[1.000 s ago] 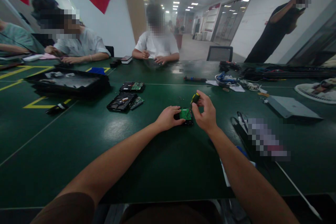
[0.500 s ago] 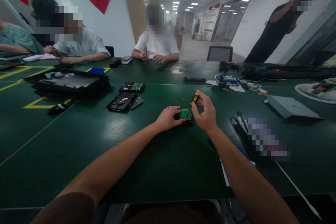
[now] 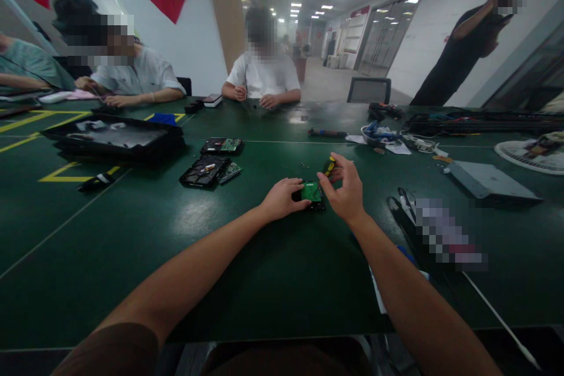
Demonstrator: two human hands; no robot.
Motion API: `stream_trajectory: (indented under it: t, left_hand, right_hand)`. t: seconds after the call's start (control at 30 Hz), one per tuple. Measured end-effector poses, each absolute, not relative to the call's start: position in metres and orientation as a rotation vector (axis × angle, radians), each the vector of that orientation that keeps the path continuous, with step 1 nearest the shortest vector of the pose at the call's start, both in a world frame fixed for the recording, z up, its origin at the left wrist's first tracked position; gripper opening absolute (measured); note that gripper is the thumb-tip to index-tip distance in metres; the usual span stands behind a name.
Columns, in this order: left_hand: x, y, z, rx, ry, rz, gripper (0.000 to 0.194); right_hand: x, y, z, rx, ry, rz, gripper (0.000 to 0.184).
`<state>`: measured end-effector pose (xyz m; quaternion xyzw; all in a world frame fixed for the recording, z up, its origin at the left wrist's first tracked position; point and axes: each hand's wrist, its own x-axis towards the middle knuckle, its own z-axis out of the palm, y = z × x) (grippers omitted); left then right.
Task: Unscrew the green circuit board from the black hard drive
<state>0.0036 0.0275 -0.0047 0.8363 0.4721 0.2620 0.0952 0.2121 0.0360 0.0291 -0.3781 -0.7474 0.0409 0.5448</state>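
A hard drive (image 3: 312, 192) lies on the green table with its green circuit board facing up. My left hand (image 3: 284, 198) grips the drive from its left side, fingers at the far edge and thumb at the near one. In my right hand (image 3: 345, 188) is a yellow-and-black screwdriver (image 3: 328, 165), held tilted between thumb and fingers. Its shaft points down at the right part of the board; whether the tip sits in a screw I cannot tell. A few tiny screws (image 3: 304, 165) lie just beyond the drive.
Left of my hands are an opened hard drive (image 3: 205, 171), a loose circuit board (image 3: 230, 172) and another drive (image 3: 221, 145). Black trays (image 3: 115, 135) stand farther left. A grey metal case (image 3: 493, 180) and cables (image 3: 381, 134) are on the right. Other people sit across the table.
My right thumb has shifted slightly on the screwdriver handle. The drive and my left hand stay in place.
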Motion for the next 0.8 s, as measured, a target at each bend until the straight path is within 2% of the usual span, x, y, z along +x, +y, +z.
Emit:
stream_trajectory:
  t: [0.3,0.57,0.8]
  left_hand:
    - [0.0028,0.0282,-0.0058,2.487,1.392,0.783,0.055]
    - [0.0037,0.0282,-0.0047,2.485,1.394,0.786,0.047]
    - [0.0031,0.0273,-0.0066,2.483,1.424,0.776,0.055]
  right_hand:
    - [0.2117,0.0341,0.0316,-0.909,-1.782,0.112,0.057]
    - [0.2126,0.0345,0.0308,-0.897,-1.799,0.136,0.055]
    - [0.2116,0.0359,0.0301,-0.893,-1.783,0.074,0.053]
